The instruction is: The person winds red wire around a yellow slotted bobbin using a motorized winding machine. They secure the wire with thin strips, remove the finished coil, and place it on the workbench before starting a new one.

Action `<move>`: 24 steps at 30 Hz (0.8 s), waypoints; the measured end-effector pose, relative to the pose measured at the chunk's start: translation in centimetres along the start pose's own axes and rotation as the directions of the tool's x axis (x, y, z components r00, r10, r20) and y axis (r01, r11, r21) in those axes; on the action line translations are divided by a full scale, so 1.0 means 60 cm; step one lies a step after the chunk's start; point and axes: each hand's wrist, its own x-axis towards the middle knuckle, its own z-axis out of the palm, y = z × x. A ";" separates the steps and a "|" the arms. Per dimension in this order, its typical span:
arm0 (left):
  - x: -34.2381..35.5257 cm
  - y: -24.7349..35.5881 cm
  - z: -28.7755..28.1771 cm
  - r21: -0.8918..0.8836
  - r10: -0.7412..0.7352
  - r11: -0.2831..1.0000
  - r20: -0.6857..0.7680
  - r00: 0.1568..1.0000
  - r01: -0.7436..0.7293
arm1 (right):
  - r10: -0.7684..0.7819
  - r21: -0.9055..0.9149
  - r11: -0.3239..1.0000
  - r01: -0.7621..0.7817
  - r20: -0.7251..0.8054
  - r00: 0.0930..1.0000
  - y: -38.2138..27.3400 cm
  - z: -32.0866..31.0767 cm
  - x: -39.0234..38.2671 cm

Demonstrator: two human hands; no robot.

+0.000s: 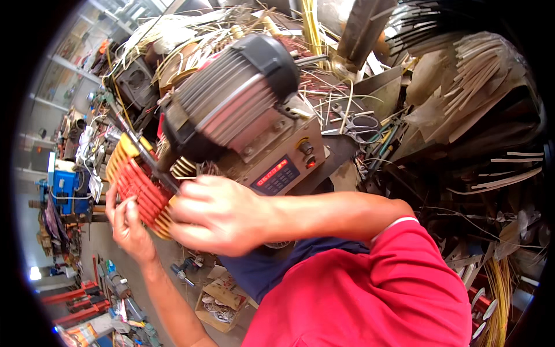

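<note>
A yellow, slotted former (119, 151) with a row of red bands (140, 189) across its middle sits at the left end of a winding machine. My left hand (132, 230) rests against the lower left of the red bands, fingers stretched and slightly apart. On the other side of the former, my right hand (222, 215) is closed, its fingers curled and blurred by motion. What it pinches, if anything, is hidden. A dark bar (151, 163) runs along the former's upper side. The machine's grey ribbed motor (228, 95) stands just beyond my hands.
The control box (289, 159) has a lit red display and knobs. Scissors (363, 126) lie at its right among wire and sleeving scraps (329, 87). Bundled pale tubes (477, 72) hang at the far right. An open carton (222, 303) stands on the floor below.
</note>
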 end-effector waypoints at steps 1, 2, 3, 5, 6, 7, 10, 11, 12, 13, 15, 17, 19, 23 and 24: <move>-0.004 0.002 -0.001 -0.079 -0.052 0.996 -0.040 0.998 0.049 | 0.006 -0.017 1.000 -0.007 -0.035 0.999 -0.008 -0.019 -0.026; -0.008 0.003 -0.005 -0.159 -0.109 0.983 -0.077 0.991 0.095 | 0.014 -0.025 1.000 -0.015 -0.042 0.999 -0.009 -0.047 -0.050; -0.012 -0.003 -0.003 -0.205 -0.155 0.969 -0.079 0.985 0.137 | 0.047 -0.059 0.997 -0.049 -0.032 0.998 -0.002 -0.085 -0.070; -0.017 -0.021 -0.014 -0.314 -0.219 0.932 -0.088 0.972 0.182 | 0.117 -0.126 0.983 -0.133 -0.127 0.985 0.035 -0.147 -0.116; -0.022 -0.020 -0.025 -0.315 -0.222 0.932 -0.101 0.970 0.181 | 0.221 -0.167 0.956 -0.243 -0.138 0.965 0.056 -0.183 -0.138; -0.025 -0.029 -0.033 -0.320 -0.292 0.917 -0.126 0.948 0.240 | 0.309 -0.230 0.911 -0.343 -0.174 0.935 0.081 -0.214 -0.163; -0.038 -0.040 -0.052 -0.318 -0.432 0.880 -0.224 0.874 0.354 | 0.621 -0.399 0.625 -0.671 -0.265 0.737 0.201 -0.287 -0.255; -0.040 -0.037 -0.053 -0.303 -0.437 0.884 -0.261 0.861 0.356 | 0.639 -0.463 0.576 -0.674 -0.260 0.724 0.240 -0.307 -0.276; -0.042 -0.035 -0.056 -0.290 -0.440 0.887 -0.297 0.848 0.359 | 0.724 -0.487 0.479 -0.730 -0.252 0.642 0.276 -0.321 -0.306; -0.046 -0.045 -0.070 -0.252 -0.423 0.899 -0.289 0.859 0.358 | 0.785 -0.560 0.400 -0.726 -0.200 0.586 0.309 -0.331 -0.331; -0.048 -0.021 -0.066 -0.215 -0.386 0.918 -0.299 0.873 0.332 | 0.863 -0.615 0.286 -0.735 -0.169 0.477 0.351 -0.327 -0.354; -0.050 0.003 -0.060 -0.194 -0.349 0.934 -0.308 0.885 0.300 | 0.928 -0.630 0.213 -0.747 -0.108 0.356 0.381 -0.316 -0.366; -0.056 0.021 -0.056 -0.204 -0.342 0.935 -0.298 0.891 0.290 | 0.984 -0.636 0.098 -0.765 -0.052 0.170 0.409 -0.284 -0.353; -0.063 0.035 -0.051 -0.201 -0.344 0.934 -0.283 0.895 0.295 | 0.992 -0.680 -0.126 -0.723 -0.076 -0.101 0.440 -0.228 -0.298; -0.063 0.039 -0.047 -0.201 -0.342 0.934 -0.276 0.898 0.294 | 0.990 -0.672 -0.139 -0.728 -0.078 -0.118 0.450 -0.222 -0.298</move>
